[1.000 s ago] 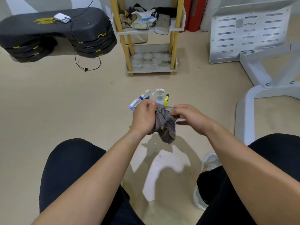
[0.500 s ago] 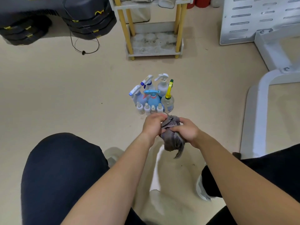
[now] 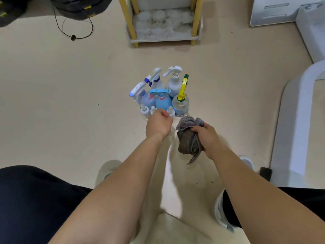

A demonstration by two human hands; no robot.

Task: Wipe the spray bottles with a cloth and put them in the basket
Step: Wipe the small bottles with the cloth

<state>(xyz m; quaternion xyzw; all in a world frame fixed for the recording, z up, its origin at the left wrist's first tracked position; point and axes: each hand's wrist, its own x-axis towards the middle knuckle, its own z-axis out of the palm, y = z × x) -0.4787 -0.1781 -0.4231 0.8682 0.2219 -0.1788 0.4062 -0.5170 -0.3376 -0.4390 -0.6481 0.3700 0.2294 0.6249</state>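
Several spray bottles stand bunched on the beige floor: a blue one in the middle, a clear one with a yellow trigger to its right, and a white one behind. A row of small white bottles lines the front. My left hand is curled in a fist right at that row and hides one small bottle. Whether it holds anything is hidden. My right hand grips a bunched grey cloth just right of the bottles.
A yellow-legged shelf unit stands on the floor behind the bottles. A black cable and black step platforms lie at the back left. A white metal frame runs along the right. My knees and shoes are below.
My left hand let go of the cloth and moved forward to the small bottles. My right hand keeps the cloth and shifted right. The camera tilted down, closer to the bottles.
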